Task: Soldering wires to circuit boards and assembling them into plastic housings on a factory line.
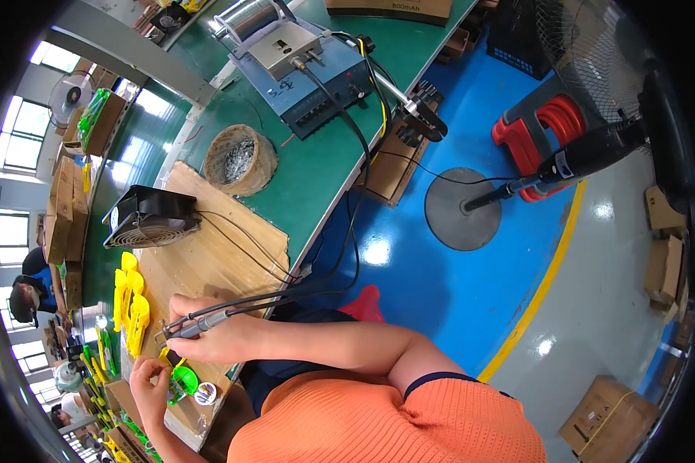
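My right hand is closed around the grey handle of a soldering iron. The iron's tip reaches left, just above my left hand, and a dark cable trails from it. The left hand's fingers are pinched together beside a small yellow and dark piece; what lies between them is too small to make out. Close to those fingers sits a bright green plastic part, with a small round white piece beside it. Several yellow plastic parts lie in a row beyond both hands.
A black fan stands on the wooden board. Farther back are a round tub of shiny grey material and a blue soldering unit. Cables hang along the bench edge. A pedestal fan base and red stool stand right.
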Demonstrator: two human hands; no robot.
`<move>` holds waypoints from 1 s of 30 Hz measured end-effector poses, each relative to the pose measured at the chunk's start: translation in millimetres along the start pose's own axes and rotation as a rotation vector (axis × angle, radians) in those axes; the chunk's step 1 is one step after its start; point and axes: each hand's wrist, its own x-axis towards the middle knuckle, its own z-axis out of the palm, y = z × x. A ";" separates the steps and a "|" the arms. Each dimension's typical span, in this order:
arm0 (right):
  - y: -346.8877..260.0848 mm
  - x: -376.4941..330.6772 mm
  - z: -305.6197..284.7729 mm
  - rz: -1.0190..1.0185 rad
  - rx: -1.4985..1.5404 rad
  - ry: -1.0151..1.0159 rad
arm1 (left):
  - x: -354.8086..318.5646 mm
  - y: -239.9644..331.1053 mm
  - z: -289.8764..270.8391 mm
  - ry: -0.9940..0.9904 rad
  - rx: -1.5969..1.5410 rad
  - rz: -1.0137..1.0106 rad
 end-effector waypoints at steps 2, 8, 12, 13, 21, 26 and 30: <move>0.6 0.0 -0.8 -0.010 -0.007 0.011 | 1.6 0.2 0.8 0.001 0.003 0.009; -3.3 -0.6 0.9 0.042 0.066 -0.014 | 0.3 0.8 2.7 0.031 -0.014 0.001; -4.4 1.8 10.5 0.101 0.213 -0.080 | -13.1 -1.7 -2.8 0.075 0.000 -0.035; -2.3 3.5 12.9 0.079 0.169 -0.083 | -17.7 -1.0 -7.6 0.069 0.077 -0.024; -11.9 6.6 1.8 0.236 -0.090 -0.028 | 3.6 -18.4 -14.6 0.039 -0.016 0.165; 1.1 9.7 4.3 0.199 0.136 -0.029 | -32.6 -19.2 -27.8 0.275 -0.033 0.121; -1.9 7.8 14.9 0.205 0.157 0.003 | -48.1 -16.0 -17.1 0.287 -0.118 0.260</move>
